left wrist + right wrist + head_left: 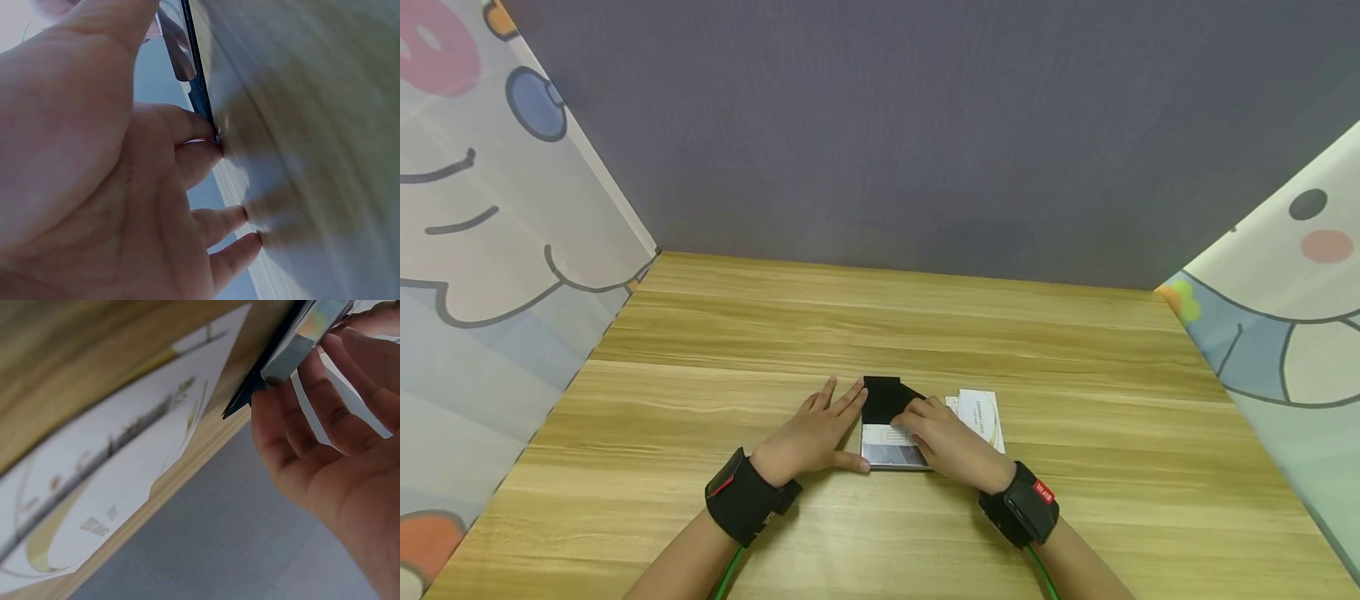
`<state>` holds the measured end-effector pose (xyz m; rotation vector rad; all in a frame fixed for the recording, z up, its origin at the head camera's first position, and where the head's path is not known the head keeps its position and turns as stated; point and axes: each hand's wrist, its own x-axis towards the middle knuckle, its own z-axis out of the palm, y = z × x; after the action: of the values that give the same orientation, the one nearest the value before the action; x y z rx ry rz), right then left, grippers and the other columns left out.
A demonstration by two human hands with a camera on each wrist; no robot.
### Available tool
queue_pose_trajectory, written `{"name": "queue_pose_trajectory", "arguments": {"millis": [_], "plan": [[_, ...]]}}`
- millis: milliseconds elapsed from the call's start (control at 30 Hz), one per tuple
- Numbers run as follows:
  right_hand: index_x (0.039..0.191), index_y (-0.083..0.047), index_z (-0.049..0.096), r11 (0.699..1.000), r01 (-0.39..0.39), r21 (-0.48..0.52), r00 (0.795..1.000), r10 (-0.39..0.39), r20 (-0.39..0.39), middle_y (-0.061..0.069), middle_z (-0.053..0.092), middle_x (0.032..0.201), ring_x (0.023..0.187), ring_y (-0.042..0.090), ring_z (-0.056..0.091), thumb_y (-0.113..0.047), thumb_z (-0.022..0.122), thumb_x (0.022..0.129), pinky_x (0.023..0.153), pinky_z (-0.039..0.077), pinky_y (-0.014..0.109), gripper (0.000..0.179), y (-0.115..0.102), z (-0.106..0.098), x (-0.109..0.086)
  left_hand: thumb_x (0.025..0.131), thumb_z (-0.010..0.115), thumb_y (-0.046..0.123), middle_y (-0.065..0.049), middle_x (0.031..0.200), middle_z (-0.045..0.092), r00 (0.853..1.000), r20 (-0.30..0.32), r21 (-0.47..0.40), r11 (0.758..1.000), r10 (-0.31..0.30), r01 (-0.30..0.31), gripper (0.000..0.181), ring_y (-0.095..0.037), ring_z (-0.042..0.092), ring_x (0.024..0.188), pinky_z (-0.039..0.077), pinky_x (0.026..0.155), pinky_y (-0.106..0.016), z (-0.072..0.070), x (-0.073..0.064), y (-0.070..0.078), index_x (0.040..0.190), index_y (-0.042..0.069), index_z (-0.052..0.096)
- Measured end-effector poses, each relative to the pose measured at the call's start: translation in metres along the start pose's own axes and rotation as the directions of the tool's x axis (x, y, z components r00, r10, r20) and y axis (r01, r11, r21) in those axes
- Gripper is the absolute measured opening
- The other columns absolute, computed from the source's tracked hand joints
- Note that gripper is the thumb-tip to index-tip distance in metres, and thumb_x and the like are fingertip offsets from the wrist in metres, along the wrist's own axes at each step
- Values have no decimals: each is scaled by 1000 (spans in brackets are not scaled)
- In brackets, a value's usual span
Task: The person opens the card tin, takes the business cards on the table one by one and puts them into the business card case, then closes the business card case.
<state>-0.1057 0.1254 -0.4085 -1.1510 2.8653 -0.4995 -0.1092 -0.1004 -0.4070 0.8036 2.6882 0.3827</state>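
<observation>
A flat card case (895,457) with a shiny metallic front lies on the table, its black flap (882,398) folded back away from the person. A white business card (883,435) sits at the case's opening. My left hand (811,433) is spread on the table with straight fingers; its fingertips and thumb touch the case's left side. At the case's right side, my right hand (951,442) has bent fingers and appears to pinch the white card. In the right wrist view, its fingertips lie against the metallic edge (290,359), and white card edges show between the fingers.
Several printed business cards (979,412) lie on the table just right of the case, partly behind the right hand. The wood-grain table (760,325) meets a grey panel (887,150) at the back. Cartoon-printed cloths (490,250) flank both sides.
</observation>
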Motion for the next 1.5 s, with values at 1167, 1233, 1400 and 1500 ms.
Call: {"name": "queue_pose_trajectory", "arguments": {"millis": [1167,1233,1400,1500], "plan": [[123,3,51,915,-403,27,915,403,-24,22,55,118,112,39,50,-12,69,80,91,43,49,49,41,-29,-27,74,64,56,-7,154,14,1000,-10,-13,1000,2,-2,96,-44,8,138,22,108,-53,0,0,0,145,6,23],[124,3,50,904,-426,19,904,427,-13,24,53,120,113,41,49,-12,69,80,92,42,50,50,42,-30,-28,74,64,56,-7,154,14,1000,-10,-17,1000,1,-1,96,-44,8,138,21,108,-54,0,1,0,145,6,23],[125,3,49,885,-466,9,885,466,2,26,50,123,114,44,47,-14,68,81,92,41,52,51,45,-32,-31,74,64,55,-7,154,14,1000,-12,-25,1000,2,-2,96,-44,8,138,21,108,-54,1,0,-1,145,6,23],[126,4,48,877,-481,-1,877,481,8,27,50,123,112,44,48,-15,68,81,92,41,52,53,46,-32,-33,74,64,55,-8,154,14,1000,-13,-29,1000,5,-6,96,-44,8,138,21,108,-54,1,0,-1,145,5,23]]}}
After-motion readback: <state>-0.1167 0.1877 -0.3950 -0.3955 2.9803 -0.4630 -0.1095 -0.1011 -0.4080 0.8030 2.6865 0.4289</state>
